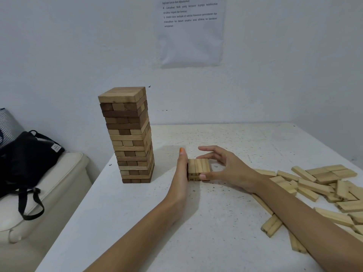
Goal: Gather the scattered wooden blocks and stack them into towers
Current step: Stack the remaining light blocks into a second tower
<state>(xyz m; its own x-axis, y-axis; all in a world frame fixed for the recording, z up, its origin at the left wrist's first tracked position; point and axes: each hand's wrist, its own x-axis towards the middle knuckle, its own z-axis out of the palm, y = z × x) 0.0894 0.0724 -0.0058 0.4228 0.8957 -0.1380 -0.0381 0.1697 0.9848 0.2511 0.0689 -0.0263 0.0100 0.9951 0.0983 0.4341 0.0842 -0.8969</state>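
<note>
Left hand (pixel 181 169), fingers straight, and right hand (pixel 222 167), pinching, square the new stack (pixel 198 169); next move likely needs loose blocks (pixel 324 185) right of it.

Tall tower (pixel 129 134) left, scattered blocks (pixel 322 185) right.

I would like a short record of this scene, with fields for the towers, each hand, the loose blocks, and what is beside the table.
tall tower: dark and light blocks, upright on the white table, left of the hands
small stack: light numbered blocks, two layers visible, between the hands
left hand: flat, straight fingers press the stack's left side
right hand: thumb and fingers hold the stack
loose blocks: light, scattered at the right
beside table: black bag on a cream seat
</note>
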